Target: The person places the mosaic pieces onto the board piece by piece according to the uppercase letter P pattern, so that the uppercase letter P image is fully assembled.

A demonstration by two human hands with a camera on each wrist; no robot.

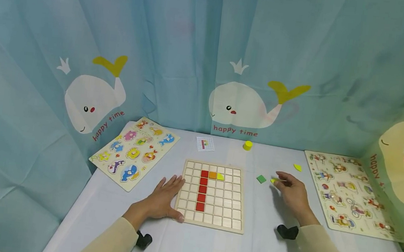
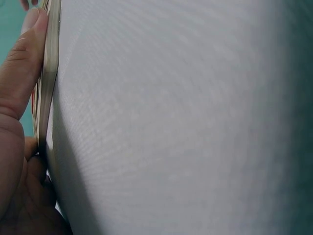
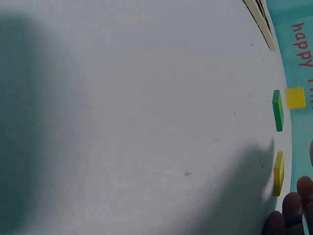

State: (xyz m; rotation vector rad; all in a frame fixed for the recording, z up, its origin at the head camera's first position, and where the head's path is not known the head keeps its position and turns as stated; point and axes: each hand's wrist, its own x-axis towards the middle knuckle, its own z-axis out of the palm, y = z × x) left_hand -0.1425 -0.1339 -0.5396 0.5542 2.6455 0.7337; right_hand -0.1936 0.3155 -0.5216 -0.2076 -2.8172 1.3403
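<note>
A wooden grid board (image 1: 207, 226) lies on the table, with a column of red square tiles (image 1: 202, 189), an orange square tile (image 1: 213, 175) and a yellow round-edged tile (image 1: 220, 177) in its cells. My left hand (image 1: 161, 199) rests at its lower left corner, fingers spread along the left side. In the left wrist view the thumb (image 2: 24, 63) presses along the board's edge (image 2: 48, 88). My right hand (image 1: 292, 195) hovers over a yellow tile (image 1: 273, 180). The right wrist view shows that yellow tile (image 3: 279, 174) on the table beside relaxed fingers (image 3: 293, 210).
A green square tile (image 1: 261, 179) lies between board and right hand; another yellow tile (image 1: 297, 167) is farther right. Behind the board are a pattern card (image 1: 205, 144) and a yellow cylinder (image 1: 247, 145). Picture puzzle boards (image 1: 134, 151) lie left, with another puzzle board (image 1: 350, 195) right.
</note>
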